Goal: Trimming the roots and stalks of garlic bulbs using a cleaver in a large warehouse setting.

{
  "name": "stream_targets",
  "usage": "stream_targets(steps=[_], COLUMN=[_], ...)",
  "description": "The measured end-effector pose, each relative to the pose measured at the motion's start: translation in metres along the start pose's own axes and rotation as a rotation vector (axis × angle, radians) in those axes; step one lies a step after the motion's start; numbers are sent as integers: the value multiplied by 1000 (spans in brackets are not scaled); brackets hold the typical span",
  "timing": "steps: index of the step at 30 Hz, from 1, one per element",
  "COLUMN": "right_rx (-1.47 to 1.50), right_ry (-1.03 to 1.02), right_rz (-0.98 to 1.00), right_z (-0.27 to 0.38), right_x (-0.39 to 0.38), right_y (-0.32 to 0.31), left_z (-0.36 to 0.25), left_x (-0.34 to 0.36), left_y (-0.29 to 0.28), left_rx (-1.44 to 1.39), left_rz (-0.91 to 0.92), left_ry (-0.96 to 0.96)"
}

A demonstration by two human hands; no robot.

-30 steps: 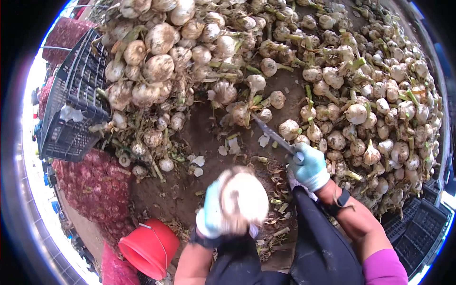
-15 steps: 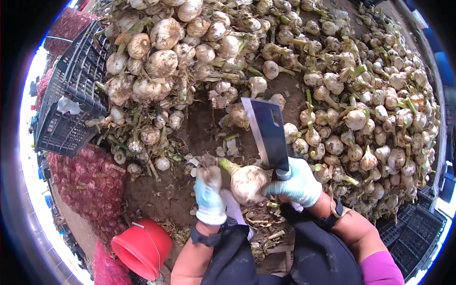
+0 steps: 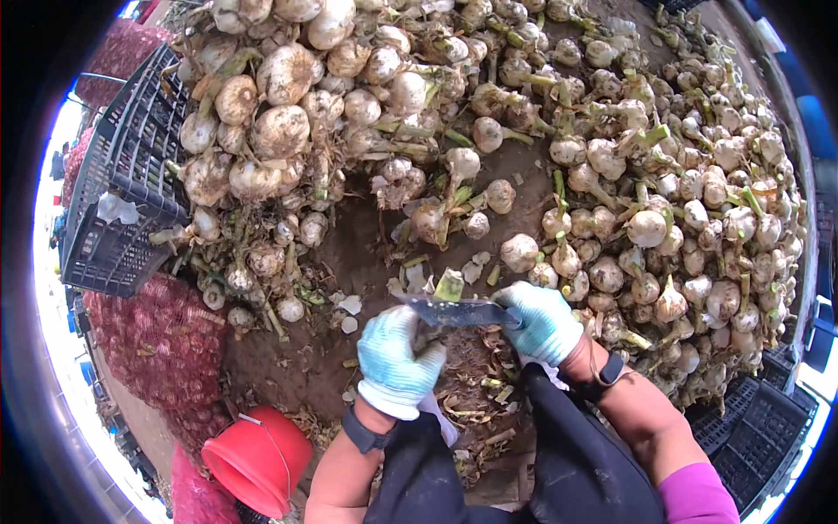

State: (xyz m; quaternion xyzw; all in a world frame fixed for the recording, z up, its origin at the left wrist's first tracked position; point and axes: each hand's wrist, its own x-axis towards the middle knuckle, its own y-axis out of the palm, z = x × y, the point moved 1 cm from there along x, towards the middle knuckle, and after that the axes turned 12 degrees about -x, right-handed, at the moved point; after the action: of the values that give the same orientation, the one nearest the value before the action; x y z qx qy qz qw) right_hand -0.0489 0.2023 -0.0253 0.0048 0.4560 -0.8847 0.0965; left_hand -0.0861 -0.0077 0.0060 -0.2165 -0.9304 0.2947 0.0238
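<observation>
My right hand [image 3: 543,321], in a pale blue-green glove, grips a cleaver [image 3: 458,313] by its handle. The dark blade lies crosswise, pointing left, and I see it nearly edge-on. My left hand [image 3: 400,360], gloved alike, curls beside the blade's far end, thumb bent inward. Whatever sits in its fingers is shadowed and mostly covered by the blade. Just beyond the blade a cut green stem piece [image 3: 449,286] shows. Peelings lie on the soil below. Ahead, several loose garlic bulbs [image 3: 519,252] with stems lie on the ground.
Large garlic heaps rise at the far left [image 3: 284,131] and along the right [image 3: 646,229]. A black crate [image 3: 131,166] leans at left above a filled red mesh sack [image 3: 153,345]. A red bucket [image 3: 262,458] lies tilted near my left forearm. Dark crates [image 3: 759,428] stand at right.
The cleaver has swung down from upright to lying crosswise before my left hand. The large garlic bulb between my hands is out of sight. My left hand has moved slightly right.
</observation>
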Motion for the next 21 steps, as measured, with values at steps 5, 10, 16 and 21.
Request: stream_targets(steps=[5, 10, 16, 21], right_rx=[-45, -46, 299, 577], right_ry=[103, 212, 586, 618], right_rz=[73, -39, 41, -147], right_z=[-6, -34, -15, -49], right_x=[-18, -29, -8, -24], right_y=[20, 22, -5, 10], left_z=[15, -25, 32, -112], left_x=[-6, 0, 28, 77], left_y=[4, -14, -24, 22], left_rx=[-332, -873, -1101, -1648], left_rz=[-6, 247, -397, 205], left_ry=[-319, -558, -757, -372])
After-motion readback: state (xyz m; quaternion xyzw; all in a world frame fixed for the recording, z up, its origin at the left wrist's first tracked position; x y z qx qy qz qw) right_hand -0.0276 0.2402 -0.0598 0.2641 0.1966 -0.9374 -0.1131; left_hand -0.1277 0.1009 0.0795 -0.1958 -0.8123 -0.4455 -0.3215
